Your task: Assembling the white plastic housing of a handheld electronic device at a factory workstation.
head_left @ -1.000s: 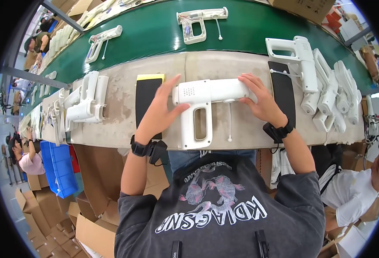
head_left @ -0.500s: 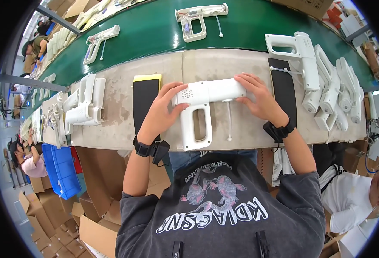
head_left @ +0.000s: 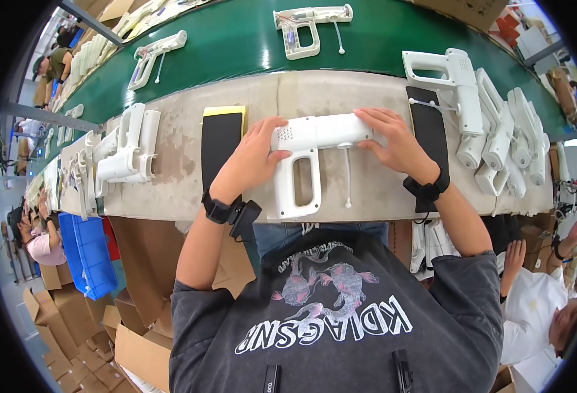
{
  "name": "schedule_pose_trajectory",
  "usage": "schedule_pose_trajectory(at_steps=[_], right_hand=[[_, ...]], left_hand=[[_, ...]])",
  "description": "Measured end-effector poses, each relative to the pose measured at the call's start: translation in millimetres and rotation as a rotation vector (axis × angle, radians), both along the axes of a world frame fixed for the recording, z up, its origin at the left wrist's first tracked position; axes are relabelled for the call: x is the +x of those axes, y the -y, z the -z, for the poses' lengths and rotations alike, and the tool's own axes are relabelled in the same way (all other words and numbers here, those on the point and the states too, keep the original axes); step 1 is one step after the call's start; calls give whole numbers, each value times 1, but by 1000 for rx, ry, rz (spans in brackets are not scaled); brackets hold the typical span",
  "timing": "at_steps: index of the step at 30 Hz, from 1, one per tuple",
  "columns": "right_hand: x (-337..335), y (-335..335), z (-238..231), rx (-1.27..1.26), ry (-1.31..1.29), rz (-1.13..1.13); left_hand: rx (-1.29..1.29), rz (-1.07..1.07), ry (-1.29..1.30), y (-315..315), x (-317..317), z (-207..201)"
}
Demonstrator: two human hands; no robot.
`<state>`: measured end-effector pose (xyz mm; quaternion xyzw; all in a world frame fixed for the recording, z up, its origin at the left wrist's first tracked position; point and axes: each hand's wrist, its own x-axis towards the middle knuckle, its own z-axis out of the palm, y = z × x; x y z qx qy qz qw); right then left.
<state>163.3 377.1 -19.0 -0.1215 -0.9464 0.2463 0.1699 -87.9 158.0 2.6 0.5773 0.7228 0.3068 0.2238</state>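
Observation:
A white pistol-shaped plastic device (head_left: 333, 130) with a looped handle lies on the worktable before me. Small vent holes dot its left end, and a thin white stem with a ball tip hangs beneath the barrel. My left hand (head_left: 252, 157) is closed around the vented end, thumb below and fingers above. Around the barrel's right end, my right hand (head_left: 398, 145) is closed with its thumb underneath. Behind my left hand lies a black pad (head_left: 221, 147) on something yellow; another black pad (head_left: 430, 128) is beside my right forearm.
Finished-looking white devices (head_left: 498, 131) are piled at the right. White shell halves (head_left: 128, 147) stand at the left. Open devices with wires (head_left: 301, 33) ride the green belt (head_left: 236, 52) beyond the table. A blue bin (head_left: 88, 255) and cardboard boxes are lower left. Co-workers sit on both sides.
Both hands still hold the device, which has barely shifted in view. Open devices on the belt have moved slightly right. The co-worker at right has raised their hands into view.

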Motion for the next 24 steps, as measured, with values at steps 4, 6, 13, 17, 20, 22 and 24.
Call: schedule_pose_trajectory(at_steps=[4, 6, 13, 17, 20, 22, 24], right_hand=[[-1, 1, 4, 16, -23, 9], [0, -5, 5, 43, -8, -5], [1, 1, 1, 214, 10, -46], [-2, -4, 1, 266, 90, -23], [-5, -6, -2, 118, 90, -92], [-5, -6, -2, 126, 71, -103], [-5, -9, -5, 107, 71, -102]], left_hand=[[-65, 133, -64, -9, -13, -2], [-131, 153, -62, -18, -15, -7], [-332, 215, -126, -33, -22, -13], [-419, 288, -289, -51, -21, -22], [-470, 357, -306, -65, -31, -19], [-463, 377, -371, -67, -30, -12], [-553, 358, -344, -73, -26, -17]])
